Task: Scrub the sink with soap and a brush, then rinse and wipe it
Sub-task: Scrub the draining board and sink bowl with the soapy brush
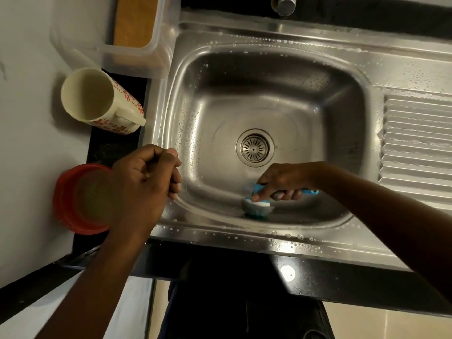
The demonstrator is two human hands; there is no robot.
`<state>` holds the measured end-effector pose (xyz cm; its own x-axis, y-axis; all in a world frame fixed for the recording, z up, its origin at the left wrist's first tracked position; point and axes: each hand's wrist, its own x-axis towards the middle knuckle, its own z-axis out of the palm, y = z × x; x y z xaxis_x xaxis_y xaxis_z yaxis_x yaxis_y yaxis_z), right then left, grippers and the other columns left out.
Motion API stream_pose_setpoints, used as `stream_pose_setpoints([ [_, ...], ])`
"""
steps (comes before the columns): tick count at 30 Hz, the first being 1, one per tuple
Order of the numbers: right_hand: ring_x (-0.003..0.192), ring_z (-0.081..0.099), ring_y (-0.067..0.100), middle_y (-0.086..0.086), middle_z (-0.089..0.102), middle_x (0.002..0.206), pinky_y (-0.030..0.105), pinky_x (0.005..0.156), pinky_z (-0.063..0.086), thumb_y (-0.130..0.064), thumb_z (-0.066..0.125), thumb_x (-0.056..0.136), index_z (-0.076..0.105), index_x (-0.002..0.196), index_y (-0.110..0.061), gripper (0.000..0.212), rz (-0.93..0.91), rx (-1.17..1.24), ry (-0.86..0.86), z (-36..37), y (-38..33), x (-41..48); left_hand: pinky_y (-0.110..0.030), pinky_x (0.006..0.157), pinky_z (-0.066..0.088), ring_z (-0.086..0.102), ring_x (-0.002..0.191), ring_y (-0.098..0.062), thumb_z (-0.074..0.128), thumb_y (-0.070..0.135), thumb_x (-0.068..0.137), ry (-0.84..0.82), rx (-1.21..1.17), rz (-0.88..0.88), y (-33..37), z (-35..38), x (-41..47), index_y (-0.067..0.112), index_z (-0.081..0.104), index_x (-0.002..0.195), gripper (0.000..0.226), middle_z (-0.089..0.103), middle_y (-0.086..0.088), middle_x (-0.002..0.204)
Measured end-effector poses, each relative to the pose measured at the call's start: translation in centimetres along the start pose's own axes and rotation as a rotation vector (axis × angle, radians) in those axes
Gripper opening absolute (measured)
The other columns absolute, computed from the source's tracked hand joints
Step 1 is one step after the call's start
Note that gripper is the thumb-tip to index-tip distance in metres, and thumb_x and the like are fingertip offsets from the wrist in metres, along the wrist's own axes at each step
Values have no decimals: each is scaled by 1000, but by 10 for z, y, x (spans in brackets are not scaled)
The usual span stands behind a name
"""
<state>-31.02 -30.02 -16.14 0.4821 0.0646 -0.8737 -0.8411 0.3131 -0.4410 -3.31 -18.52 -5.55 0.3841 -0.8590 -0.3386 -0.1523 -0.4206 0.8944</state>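
Right grip [281, 184] is wrapping its fingers around the blue handle of the brush [256, 204], whose white bristles are pressing on the basin floor near the front wall of the sink [244, 241]. Left grip [144, 182] is hanging over the sink's left rim with fingers curled loosely, holding nothing. Just behind it, a red container [73, 199] is sitting on the surface [107, 148]. Farther back, a floral mug [97, 101] and a clear plastic box [137, 55] are standing beside the basin. Droplets are clinging around the drain [254, 148], under the tap [283, 3].
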Motion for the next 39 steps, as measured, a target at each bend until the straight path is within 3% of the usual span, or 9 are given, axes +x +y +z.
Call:
stream_pose_setpoints([
  [4,47,35,12,1,48,64,21,43,27,-50,80,87,65,90,-7,46,-72,-45,84,15,-27,29,-26,53,54,62,56,-22,62,18,106,12,12,16,0,-1,-1,5,69,85,26,66,-10,66],
  [8,50,33,11,-1,46,63,24,47,24,-48,80,87,68,108,2,56,-148,57,93,29,-56,36,-28,52,53,62,56,-24,62,17,106,11,-4,12,1,2,-4,5,68,84,26,66,-11,65],
  [11,50,32,12,-1,45,63,24,47,23,-48,81,87,69,104,0,52,-128,32,73,24,-44,13,-28,52,54,62,57,-25,62,18,107,0,-18,10,0,4,-5,9,69,83,27,66,-9,64],
  [19,46,34,11,-3,50,61,22,44,26,-51,83,82,72,97,-5,49,223,-208,90,-18,22,-39,-31,53,52,62,56,-28,64,20,105,-26,-34,30,-2,17,-4,12,69,80,27,66,-9,65],
  [24,42,33,13,-1,49,57,21,44,25,-47,86,80,67,79,-8,43,428,-368,136,-35,40,-27,-32,55,52,63,56,-28,64,25,104,-30,-27,51,-3,21,-9,15,70,79,27,66,-8,64],
  [28,47,51,10,-3,62,63,19,46,39,-40,79,89,67,78,-11,33,325,-473,246,-29,50,-11,-33,56,52,62,56,-27,64,22,105,-21,-50,33,-6,20,-15,12,69,79,28,65,-7,64],
  [30,58,59,11,-1,68,75,18,51,43,-39,77,92,70,90,-12,28,244,-436,293,-23,50,-1,-34,56,53,62,56,-28,64,22,105,-14,-53,30,-7,20,-17,11,69,79,28,65,-8,63],
  [36,36,48,9,0,59,58,19,40,39,-44,73,94,69,86,-4,42,23,-286,312,14,14,43,-34,55,52,61,55,-26,63,20,106,-11,-53,20,-9,26,-20,12,68,79,29,65,-9,63],
  [39,39,45,14,3,57,58,23,42,39,-51,75,90,69,84,-1,51,59,-270,274,13,9,43,-32,52,53,62,54,-24,63,18,106,-8,-60,20,-8,32,-20,7,68,80,29,65,-10,63],
])
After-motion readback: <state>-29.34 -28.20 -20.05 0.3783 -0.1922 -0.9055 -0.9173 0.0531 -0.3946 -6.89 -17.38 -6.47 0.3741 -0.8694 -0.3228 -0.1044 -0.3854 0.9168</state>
